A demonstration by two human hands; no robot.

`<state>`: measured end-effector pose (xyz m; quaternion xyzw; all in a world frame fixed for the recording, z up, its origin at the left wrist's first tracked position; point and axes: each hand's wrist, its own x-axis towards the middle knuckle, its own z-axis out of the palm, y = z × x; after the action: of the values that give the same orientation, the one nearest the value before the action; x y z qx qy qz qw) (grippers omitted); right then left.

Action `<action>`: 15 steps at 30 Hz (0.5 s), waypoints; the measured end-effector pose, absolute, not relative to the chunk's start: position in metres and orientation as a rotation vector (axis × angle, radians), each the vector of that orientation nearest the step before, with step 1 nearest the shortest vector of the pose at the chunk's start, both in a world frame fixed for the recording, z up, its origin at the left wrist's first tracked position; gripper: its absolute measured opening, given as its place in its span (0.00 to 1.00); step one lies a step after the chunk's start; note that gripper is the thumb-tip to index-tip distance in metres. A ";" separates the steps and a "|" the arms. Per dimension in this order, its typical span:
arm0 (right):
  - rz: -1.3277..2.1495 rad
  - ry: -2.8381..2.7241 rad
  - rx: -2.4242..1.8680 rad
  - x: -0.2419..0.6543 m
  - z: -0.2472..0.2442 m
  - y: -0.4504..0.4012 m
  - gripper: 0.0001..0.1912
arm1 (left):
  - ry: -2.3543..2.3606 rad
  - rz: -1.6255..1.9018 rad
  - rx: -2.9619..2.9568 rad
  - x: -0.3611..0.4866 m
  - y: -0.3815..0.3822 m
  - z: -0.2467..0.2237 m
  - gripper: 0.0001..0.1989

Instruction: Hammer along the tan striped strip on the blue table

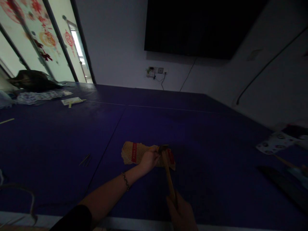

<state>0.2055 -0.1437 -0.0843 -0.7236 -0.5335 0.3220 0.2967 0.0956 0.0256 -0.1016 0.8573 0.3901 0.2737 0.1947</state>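
The room is dim, with daylight entering at the far left through glass panels and a narrow bright window. A pale sheen lies on the far left of the counter, while its near right sinks into darkness. The right hand is shadowed, the television nearly black; the right edge looks blurred and stretched.

Widest open lane is the purple table past the cardboard, back to the wall. Right of the hammer also passable, up to the long dark item and patterned sheet. Near side of cardboard is tight: left forearm crosses from lower left, left hand on the cardboard, hammer handle runs back to right hand. Wedge between forearm and handle only. Left: thin pins lie low; bag blocks far corner.
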 end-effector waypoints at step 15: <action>0.687 -1.263 -1.939 0.194 -0.095 -0.148 0.24 | 1.105 0.742 2.402 0.097 0.027 -0.101 0.11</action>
<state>0.1941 -0.1481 -0.0949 -0.7508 -0.4890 0.2658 0.3558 0.0969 0.0269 -0.1013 0.8577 0.3944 0.2648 0.1964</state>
